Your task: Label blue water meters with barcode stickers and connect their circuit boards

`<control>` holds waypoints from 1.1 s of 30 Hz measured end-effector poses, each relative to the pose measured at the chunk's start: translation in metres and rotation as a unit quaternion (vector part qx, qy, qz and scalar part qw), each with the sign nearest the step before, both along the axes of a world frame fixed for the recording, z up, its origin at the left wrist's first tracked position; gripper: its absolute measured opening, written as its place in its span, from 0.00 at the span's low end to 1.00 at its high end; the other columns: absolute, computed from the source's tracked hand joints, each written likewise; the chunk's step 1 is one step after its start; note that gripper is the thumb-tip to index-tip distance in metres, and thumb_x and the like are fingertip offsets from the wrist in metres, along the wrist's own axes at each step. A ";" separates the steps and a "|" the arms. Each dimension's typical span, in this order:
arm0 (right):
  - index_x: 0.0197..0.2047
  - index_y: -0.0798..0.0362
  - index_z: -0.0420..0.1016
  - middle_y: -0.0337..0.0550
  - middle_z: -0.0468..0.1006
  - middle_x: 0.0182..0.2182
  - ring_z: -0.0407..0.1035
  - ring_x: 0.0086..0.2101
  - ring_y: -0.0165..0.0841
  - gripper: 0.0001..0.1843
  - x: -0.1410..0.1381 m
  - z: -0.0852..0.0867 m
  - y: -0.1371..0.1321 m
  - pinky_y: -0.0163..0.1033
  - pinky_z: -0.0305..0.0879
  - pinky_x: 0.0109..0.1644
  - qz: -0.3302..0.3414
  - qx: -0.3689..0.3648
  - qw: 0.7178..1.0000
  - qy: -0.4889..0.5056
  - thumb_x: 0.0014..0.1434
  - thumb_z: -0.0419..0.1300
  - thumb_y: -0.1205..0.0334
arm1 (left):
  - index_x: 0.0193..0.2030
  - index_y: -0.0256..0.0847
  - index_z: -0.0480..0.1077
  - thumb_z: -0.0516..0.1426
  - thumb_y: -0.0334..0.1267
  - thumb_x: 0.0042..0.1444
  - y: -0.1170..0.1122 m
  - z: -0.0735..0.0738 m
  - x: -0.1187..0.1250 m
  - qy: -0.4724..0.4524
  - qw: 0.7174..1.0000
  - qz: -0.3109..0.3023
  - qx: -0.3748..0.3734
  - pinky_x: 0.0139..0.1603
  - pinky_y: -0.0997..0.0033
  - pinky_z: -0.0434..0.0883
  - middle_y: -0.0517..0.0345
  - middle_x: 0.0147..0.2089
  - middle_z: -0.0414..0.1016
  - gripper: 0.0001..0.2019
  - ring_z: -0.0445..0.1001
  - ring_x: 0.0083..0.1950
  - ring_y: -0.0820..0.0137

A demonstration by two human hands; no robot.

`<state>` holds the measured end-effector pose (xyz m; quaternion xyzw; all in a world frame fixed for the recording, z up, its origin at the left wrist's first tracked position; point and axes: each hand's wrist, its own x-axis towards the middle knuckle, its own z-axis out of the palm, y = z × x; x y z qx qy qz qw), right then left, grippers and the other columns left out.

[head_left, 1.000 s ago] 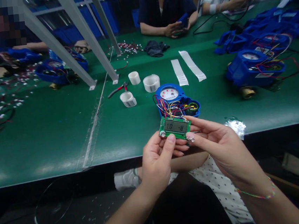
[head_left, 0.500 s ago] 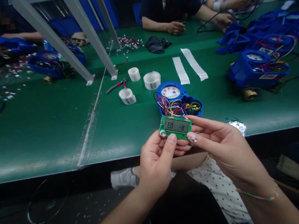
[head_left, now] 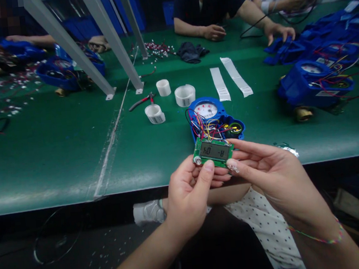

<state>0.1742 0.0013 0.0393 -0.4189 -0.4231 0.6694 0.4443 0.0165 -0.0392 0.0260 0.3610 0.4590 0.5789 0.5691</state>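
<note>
Both my hands hold a small green circuit board (head_left: 213, 151) with a grey LCD screen, just past the near edge of the green table (head_left: 57, 150). My left hand (head_left: 187, 195) pinches its lower edge with the thumb on top. My right hand (head_left: 274, 178) cradles the board's right side, fingers under it and thumb near its corner. Coloured wires (head_left: 206, 127) run from the board to an open blue water meter (head_left: 212, 116) with a white dial, lying on the table right behind it.
Three white tape rolls (head_left: 184, 95) and red-handled pliers (head_left: 141, 101) lie behind the meter, with two white label strips (head_left: 221, 84). More blue meters (head_left: 315, 81) crowd the right and far left. Grey frame legs (head_left: 110, 39) stand at centre-left. Other people's hands (head_left: 215, 32) work across the table.
The screen reading has stepped from 02 through 03 to 04. My hands keep the same hold. Across the table a person has put a blue item down and reached an arm right.
</note>
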 end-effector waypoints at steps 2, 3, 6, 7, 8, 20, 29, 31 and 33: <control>0.53 0.46 0.83 0.45 0.86 0.41 0.82 0.38 0.35 0.25 0.001 -0.001 0.000 0.37 0.82 0.46 -0.003 -0.001 1.000 -0.011 0.51 0.78 0.61 | 0.43 0.36 0.75 0.62 0.44 0.67 -0.001 0.001 -0.001 0.001 1.000 0.001 -0.004 0.36 0.79 0.80 0.53 0.36 0.84 0.11 0.84 0.36 0.70; 0.53 0.46 0.84 0.45 0.86 0.40 0.82 0.37 0.35 0.25 0.001 -0.001 0.001 0.37 0.82 0.45 -0.006 -0.002 1.000 -0.018 0.50 0.78 0.61 | 0.43 0.36 0.75 0.62 0.44 0.66 -0.001 0.002 -0.001 0.002 1.000 0.002 -0.007 0.36 0.78 0.80 0.52 0.36 0.84 0.11 0.84 0.36 0.69; 0.53 0.47 0.83 0.45 0.86 0.41 0.82 0.37 0.35 0.27 0.001 -0.001 0.001 0.39 0.83 0.45 -0.010 -0.009 0.999 -0.030 0.50 0.79 0.60 | 0.42 0.36 0.75 0.63 0.45 0.65 0.001 0.004 -0.001 0.007 1.000 0.004 -0.017 0.36 0.77 0.81 0.51 0.36 0.84 0.12 0.84 0.36 0.68; 0.54 0.47 0.83 0.45 0.86 0.41 0.82 0.38 0.35 0.27 0.001 -0.001 0.000 0.39 0.82 0.46 -0.011 -0.011 0.999 -0.029 0.50 0.79 0.60 | 0.42 0.36 0.75 0.63 0.45 0.65 0.001 0.004 -0.001 0.007 1.000 0.004 -0.019 0.36 0.76 0.81 0.51 0.36 0.84 0.12 0.84 0.36 0.68; 0.54 0.47 0.83 0.45 0.86 0.41 0.82 0.38 0.35 0.27 0.001 -0.001 0.000 0.39 0.82 0.46 -0.011 -0.011 1.000 -0.025 0.50 0.79 0.60 | 0.42 0.36 0.75 0.63 0.45 0.65 0.002 0.005 -0.001 0.006 1.000 0.004 -0.019 0.36 0.77 0.81 0.51 0.36 0.84 0.12 0.84 0.35 0.68; 0.48 0.48 0.82 0.42 0.85 0.38 0.79 0.34 0.29 0.25 0.005 -0.002 0.011 0.28 0.77 0.37 0.014 -0.057 0.998 0.021 0.47 0.79 0.65 | 0.44 0.37 0.76 0.60 0.44 0.68 0.006 0.007 -0.014 0.073 0.995 -0.063 0.009 0.40 0.75 0.80 0.52 0.39 0.84 0.11 0.83 0.39 0.69; 0.47 0.50 0.79 0.38 0.81 0.34 0.76 0.31 0.29 0.27 0.008 0.012 0.013 0.29 0.73 0.32 0.022 -0.047 0.996 -0.073 0.45 0.80 0.58 | 0.43 0.37 0.77 0.59 0.42 0.68 0.014 0.024 -0.027 0.123 0.985 -0.116 0.015 0.40 0.75 0.79 0.52 0.38 0.83 0.10 0.83 0.39 0.68; 0.48 0.50 0.77 0.38 0.81 0.32 0.75 0.31 0.29 0.27 0.010 0.017 0.015 0.29 0.71 0.31 0.042 -0.024 0.994 -0.102 0.46 0.79 0.56 | 0.44 0.37 0.78 0.59 0.42 0.68 0.015 0.026 -0.029 0.130 0.983 -0.126 0.018 0.40 0.74 0.79 0.52 0.38 0.83 0.10 0.83 0.39 0.68; 0.51 0.50 0.76 0.39 0.80 0.32 0.74 0.30 0.30 0.28 0.012 0.022 0.018 0.30 0.70 0.31 0.060 0.011 0.988 -0.141 0.49 0.78 0.53 | 0.45 0.38 0.78 0.59 0.43 0.67 0.017 0.026 -0.030 0.133 0.982 -0.136 0.017 0.40 0.75 0.79 0.52 0.38 0.83 0.10 0.83 0.39 0.68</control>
